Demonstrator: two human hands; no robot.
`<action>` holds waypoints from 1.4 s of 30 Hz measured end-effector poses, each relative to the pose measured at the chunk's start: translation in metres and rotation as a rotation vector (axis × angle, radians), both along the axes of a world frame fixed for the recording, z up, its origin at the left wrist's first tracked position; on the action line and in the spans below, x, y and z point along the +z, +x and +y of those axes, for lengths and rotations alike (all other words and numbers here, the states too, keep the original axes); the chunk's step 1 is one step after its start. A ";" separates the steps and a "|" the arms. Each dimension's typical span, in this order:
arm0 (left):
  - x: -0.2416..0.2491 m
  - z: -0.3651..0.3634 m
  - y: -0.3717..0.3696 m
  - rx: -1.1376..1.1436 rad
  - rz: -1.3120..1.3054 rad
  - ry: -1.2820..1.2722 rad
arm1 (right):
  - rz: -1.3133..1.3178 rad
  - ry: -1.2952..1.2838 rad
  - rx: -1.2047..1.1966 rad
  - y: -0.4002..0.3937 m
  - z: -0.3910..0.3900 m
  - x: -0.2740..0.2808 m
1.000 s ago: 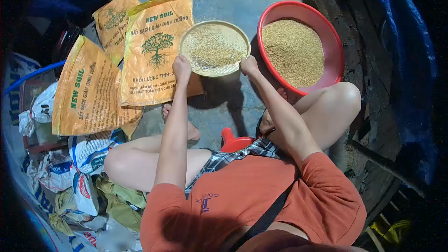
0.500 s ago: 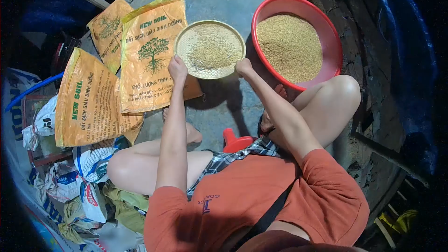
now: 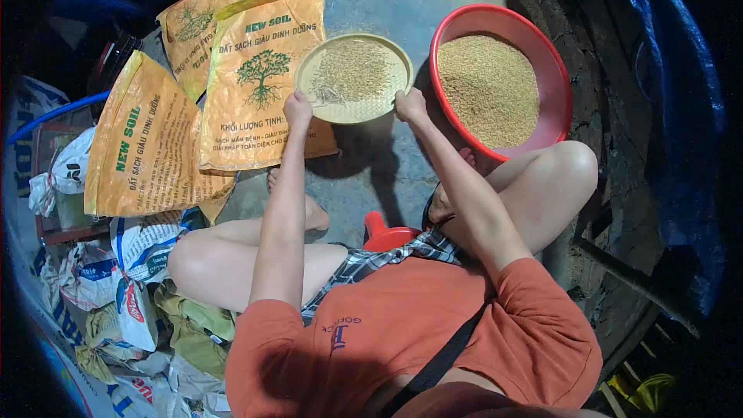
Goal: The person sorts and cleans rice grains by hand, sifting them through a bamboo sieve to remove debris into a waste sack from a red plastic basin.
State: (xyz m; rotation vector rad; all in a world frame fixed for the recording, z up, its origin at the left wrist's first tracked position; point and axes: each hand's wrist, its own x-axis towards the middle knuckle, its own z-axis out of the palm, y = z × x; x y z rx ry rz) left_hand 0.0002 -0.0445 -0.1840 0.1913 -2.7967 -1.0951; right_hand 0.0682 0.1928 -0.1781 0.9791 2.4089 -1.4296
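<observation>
- A seated person holds a round woven tray of grain out over the concrete floor.
- The left hand pinches the tray's near-left rim; the right hand grips its near-right rim.
- Just right of the tray sits a red basin full of grain.
- Orange soil bags lie to the left.

Both arms stretched forward, elbows nearly straight. Left hand and right hand level, well apart, fingers curled closed in a grip; knees bent outward.
</observation>
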 end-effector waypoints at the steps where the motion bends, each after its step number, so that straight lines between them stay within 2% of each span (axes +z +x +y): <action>1: -0.001 -0.004 0.001 0.022 -0.030 -0.023 | 0.031 0.022 0.038 0.002 -0.003 0.009; 2: -0.002 -0.004 0.000 0.019 -0.023 -0.025 | 0.038 0.020 0.035 0.003 -0.007 0.019; 4: 0.016 0.008 -0.001 0.035 0.238 0.052 | 0.237 0.265 -0.057 0.005 -0.010 0.035; 5: 0.028 0.014 -0.001 0.032 0.240 0.054 | 0.238 0.268 -0.060 0.005 -0.010 0.044; 7: 0.073 0.026 0.002 0.070 0.362 0.254 | 0.542 0.244 -0.085 0.003 -0.012 0.071; 8: 0.087 0.030 0.003 0.100 0.450 0.234 | 0.655 0.305 -0.092 0.001 -0.015 0.077; 11: 0.061 0.020 -0.007 0.055 0.303 0.203 | 0.597 0.338 -0.066 -0.007 -0.011 0.049; 12: 0.046 0.015 -0.005 0.005 0.350 0.136 | 0.408 0.309 -0.024 -0.006 -0.008 0.038; 13: 0.033 0.012 -0.001 0.007 0.348 0.133 | 0.406 0.305 -0.021 -0.002 -0.010 0.038; 14: 0.021 0.010 0.001 0.014 0.248 0.086 | 0.282 0.278 -0.013 0.004 -0.011 0.037; 15: 0.017 0.010 0.006 0.020 0.145 0.040 | 0.154 0.251 -0.004 0.008 -0.011 0.034; 17: 0.014 0.007 0.006 0.027 0.084 0.015 | 0.119 0.203 -0.045 0.006 -0.009 0.024; 19: 0.018 0.002 0.003 -0.007 0.049 -0.034 | 0.068 0.155 0.041 0.003 -0.006 0.026; 20: 0.021 0.002 -0.001 -0.011 0.055 -0.033 | 0.074 0.156 0.037 0.000 -0.006 0.028; 22: 0.042 0.005 -0.005 0.028 0.209 0.072 | 0.290 0.225 -0.013 -0.004 -0.010 0.048; 23: 0.055 0.007 -0.007 0.023 0.219 0.077 | 0.300 0.230 -0.018 -0.005 -0.011 0.059; 25: 0.082 0.014 -0.006 0.045 0.388 0.258 | 0.569 0.211 -0.051 -0.006 -0.013 0.073; 26: 0.093 0.016 -0.006 0.040 0.429 0.274 | 0.607 0.213 -0.071 -0.008 -0.014 0.073; 29: 0.080 0.011 -0.011 0.003 0.321 0.203 | 0.528 0.206 0.030 -0.010 -0.008 0.061; 30: 0.058 0.005 -0.017 -0.064 0.466 0.145 | 0.352 0.174 0.073 -0.006 -0.008 0.070; 31: 0.039 0.000 -0.015 -0.059 0.464 0.141 | 0.350 0.170 0.078 -0.005 -0.008 0.059; 32: 0.021 -0.004 -0.015 -0.049 0.306 0.027 | 0.284 0.213 0.057 -0.007 -0.008 0.038; 33: 0.023 -0.004 -0.012 -0.041 0.150 -0.084 | 0.218 0.257 0.033 -0.006 -0.010 0.038; 34: 0.023 0.000 -0.007 0.019 0.082 -0.017 | 0.113 0.184 0.082 -0.004 -0.007 0.039; 37: 0.036 0.004 -0.005 -0.004 0.156 -0.026 | 0.143 0.203 0.029 -0.003 -0.007 0.040; 38: 0.042 0.006 -0.004 -0.012 0.160 -0.021 | 0.236 0.254 0.022 -0.003 -0.007 0.042; 39: 0.063 0.012 0.000 -0.007 0.274 0.094 | 0.243 0.261 0.015 -0.003 -0.007 0.050; 40: 0.080 0.017 -0.001 -0.001 0.390 0.211 | 0.393 0.236 -0.015 -0.002 -0.008 0.063; 42: 0.096 0.023 -0.007 0.006 0.449 0.242 | 0.645 0.210 -0.084 -0.004 -0.010 0.075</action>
